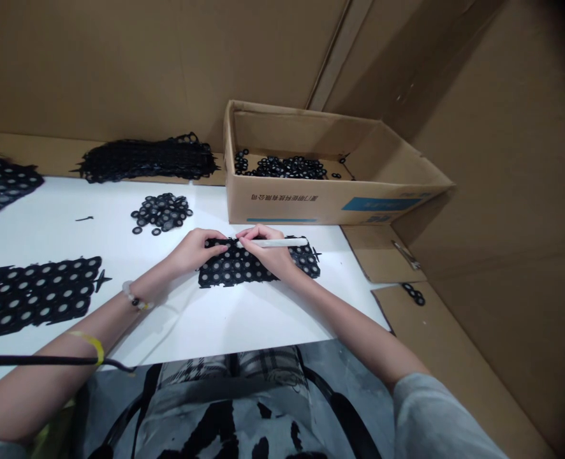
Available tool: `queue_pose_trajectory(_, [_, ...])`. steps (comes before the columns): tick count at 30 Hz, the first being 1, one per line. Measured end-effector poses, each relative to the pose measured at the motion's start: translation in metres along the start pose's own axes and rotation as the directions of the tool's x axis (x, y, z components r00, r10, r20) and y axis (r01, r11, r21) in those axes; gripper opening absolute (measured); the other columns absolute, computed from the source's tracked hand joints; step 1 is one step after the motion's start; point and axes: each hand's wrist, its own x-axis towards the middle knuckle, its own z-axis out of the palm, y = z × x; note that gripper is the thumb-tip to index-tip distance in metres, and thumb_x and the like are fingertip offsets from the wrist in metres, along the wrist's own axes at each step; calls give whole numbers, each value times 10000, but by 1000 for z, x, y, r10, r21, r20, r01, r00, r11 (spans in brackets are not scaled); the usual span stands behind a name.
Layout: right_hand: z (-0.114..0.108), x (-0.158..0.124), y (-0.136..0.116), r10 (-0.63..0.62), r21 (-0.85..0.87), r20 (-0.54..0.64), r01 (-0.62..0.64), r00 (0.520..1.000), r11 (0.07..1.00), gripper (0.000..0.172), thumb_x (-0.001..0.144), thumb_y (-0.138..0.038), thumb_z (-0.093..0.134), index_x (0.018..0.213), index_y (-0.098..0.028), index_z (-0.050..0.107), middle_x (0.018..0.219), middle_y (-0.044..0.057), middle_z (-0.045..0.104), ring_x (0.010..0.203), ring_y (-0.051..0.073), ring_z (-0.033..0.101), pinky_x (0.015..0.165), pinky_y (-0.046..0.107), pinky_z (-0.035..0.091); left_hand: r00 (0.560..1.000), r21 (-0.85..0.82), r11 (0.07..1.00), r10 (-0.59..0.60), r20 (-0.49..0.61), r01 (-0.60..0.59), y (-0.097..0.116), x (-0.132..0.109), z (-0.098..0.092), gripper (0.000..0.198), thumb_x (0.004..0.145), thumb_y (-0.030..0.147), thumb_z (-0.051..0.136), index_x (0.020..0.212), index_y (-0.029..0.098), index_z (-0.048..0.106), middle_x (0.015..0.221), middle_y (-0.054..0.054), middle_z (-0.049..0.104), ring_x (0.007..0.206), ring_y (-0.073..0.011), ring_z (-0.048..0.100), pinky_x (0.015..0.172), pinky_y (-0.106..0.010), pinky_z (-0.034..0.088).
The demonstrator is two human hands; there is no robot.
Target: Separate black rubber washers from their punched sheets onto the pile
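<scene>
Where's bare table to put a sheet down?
Bare white table lies between the middle sheet and the near edge, and left of the ring pile. Crowded along the box and back stack.

A black perforated sheet (237, 271) lies flat on the white surface at the centre of the frame, its long side running left to right. It is a mat of joined black rings in rows, each ring with a pale round centre, and its edges are ragged. The left hand (194, 250) covers its upper left corner. A slim white stick (285, 242) lies almost level along the sheet's upper edge, pinched near its left end by the fingers of the right hand (269, 255), with its free end pointing to the right of the frame.
</scene>
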Motion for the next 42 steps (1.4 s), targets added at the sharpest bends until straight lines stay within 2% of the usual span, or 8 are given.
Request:
queue_pose_trajectory(6, [2,-2,2,-4,-71,1,4,1000,997,151,810,-319,626,722,-206,580,974,37,707,930,188,662,879,348,481,1000,-42,999,-6,-15,5,3,-1,1,299,772,422,617,907,173,713,961,-51,746,920,-245,648,868,-356,460])
queue_pose_trajectory(12, [6,-5,-2,1,-177,33,4,999,984,138,837,-341,594,763,-224,594,982,20,708,929,193,654,845,334,475,998,-129,991,28,52,-21,2,-1,2,302,787,418,613,937,173,706,977,-45,741,929,-236,646,843,-332,473])
queue_pose_trajectory(15, [3,-4,-4,18,-208,39,-9,999,978,151,841,-349,583,757,-224,594,895,7,709,855,186,654,779,314,476,997,-16,1000,23,71,-22,0,0,-3,315,795,444,596,944,192,712,969,-31,744,883,-225,649,798,-311,471])
queue_pose_trajectory(18, [-3,-1,-2,11,-234,9,-9,1000,972,158,828,-346,598,734,-219,594,796,-2,698,770,181,644,724,308,471,1000,125,992,-13,21,10,-2,1,-8,310,782,461,602,888,195,720,880,-23,745,773,-201,635,710,-289,456])
queue_pose_trajectory(22, [-7,3,0,4,-71,-66,-9,998,997,199,802,-361,635,689,-212,569,829,23,716,804,186,669,765,322,500,999,120,992,-35,22,32,-2,1,-9,297,769,457,609,817,184,714,758,-14,719,652,-166,582,612,-269,417])
queue_pose_trajectory(25, [-3,2,0,6,56,-46,-4,999,998,206,790,-354,655,683,-201,566,910,52,725,885,194,685,843,346,510,999,91,996,-22,27,20,-2,0,-6,296,768,453,616,806,177,714,728,-9,699,626,-151,553,592,-262,393])
queue_pose_trajectory(33, [3,1,0,39,86,-23,-37,999,996,212,771,-364,677,683,-187,601,888,68,728,854,194,687,819,351,520,999,66,997,-35,24,33,-3,0,0,319,766,474,635,806,169,721,694,-3,680,585,-138,527,560,-257,377])
queue_pose_trajectory(42, [3,-1,2,26,-21,33,-25,999,999,148,806,-316,635,733,-191,601,941,55,722,897,189,678,849,344,497,994,68,994,93,-64,-88,-3,-1,4,245,773,391,658,858,176,742,833,-45,725,719,-175,600,661,-275,437])
